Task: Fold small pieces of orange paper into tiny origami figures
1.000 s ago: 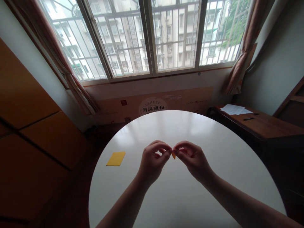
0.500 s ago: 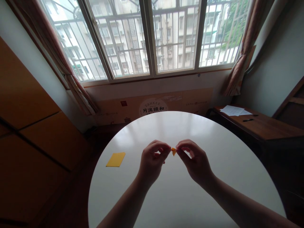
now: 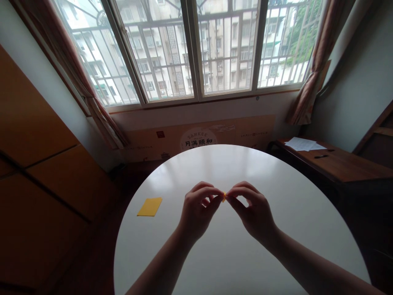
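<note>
A small folded piece of yellow paper [image 3: 224, 198] is pinched between my two hands, above the middle of the white round table [image 3: 233, 262]. My left hand [image 3: 199, 205] grips its left side with thumb and index finger. On the other side, the thumb and fingertips of my right hand [image 3: 253, 205] close on it. Both sets of fingertips nearly meet, so most of the folded paper is hidden. Flat on the table, left of my left hand, lies a yellow square of paper [image 3: 150, 207].
Behind the table, a printed cardboard panel [image 3: 166, 141] stands below the barred window [image 3: 196, 53]. A wooden side table [image 3: 353, 164] at the right carries white sheets [image 3: 303, 144] and a small dark object [image 3: 321, 156]. Wooden cabinets [image 3: 52, 176] line the left.
The fingertips of my left hand have moved slightly right, closer to my right fingertips. Less of the folded yellow paper shows between them now. The yellow square stays in place.
</note>
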Available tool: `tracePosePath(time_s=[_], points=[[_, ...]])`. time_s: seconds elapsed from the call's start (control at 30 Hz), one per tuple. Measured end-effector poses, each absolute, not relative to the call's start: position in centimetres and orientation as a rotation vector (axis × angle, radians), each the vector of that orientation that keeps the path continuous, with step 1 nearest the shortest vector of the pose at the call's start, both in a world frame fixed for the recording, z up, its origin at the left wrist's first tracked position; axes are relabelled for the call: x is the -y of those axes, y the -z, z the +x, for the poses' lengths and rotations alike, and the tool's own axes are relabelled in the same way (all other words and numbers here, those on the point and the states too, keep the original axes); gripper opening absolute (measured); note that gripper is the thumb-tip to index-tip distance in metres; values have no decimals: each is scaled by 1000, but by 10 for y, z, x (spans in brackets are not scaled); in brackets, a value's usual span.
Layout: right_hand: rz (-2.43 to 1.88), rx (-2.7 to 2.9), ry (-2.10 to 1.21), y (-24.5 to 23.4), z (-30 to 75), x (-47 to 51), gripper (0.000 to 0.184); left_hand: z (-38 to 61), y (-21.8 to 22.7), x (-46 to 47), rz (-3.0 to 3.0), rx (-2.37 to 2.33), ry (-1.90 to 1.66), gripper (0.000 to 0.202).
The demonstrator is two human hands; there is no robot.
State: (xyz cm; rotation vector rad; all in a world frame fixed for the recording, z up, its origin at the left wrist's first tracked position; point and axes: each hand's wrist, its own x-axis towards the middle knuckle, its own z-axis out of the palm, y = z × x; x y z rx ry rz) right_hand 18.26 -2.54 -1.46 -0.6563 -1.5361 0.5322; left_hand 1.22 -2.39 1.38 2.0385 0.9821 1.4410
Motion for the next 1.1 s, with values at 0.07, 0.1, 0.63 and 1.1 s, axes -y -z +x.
tracePosePath(time_s=[0.07, 0.1, 0.63, 1.1], points=[[-657, 1542, -521, 15, 183, 26, 7, 12, -15, 25, 2096, -975, -1442, 9], [-657, 1544, -515, 14, 183, 26, 7, 11, -15, 25, 2122, -970, -1437, 9], [-656, 1506, -532, 16, 178, 31, 9, 13, -11, 26, 1993, -918, -1475, 11], [-690, 1510, -333, 16, 180, 28, 9, 18, -6, 20, 1632, -1012, -1246, 28]])
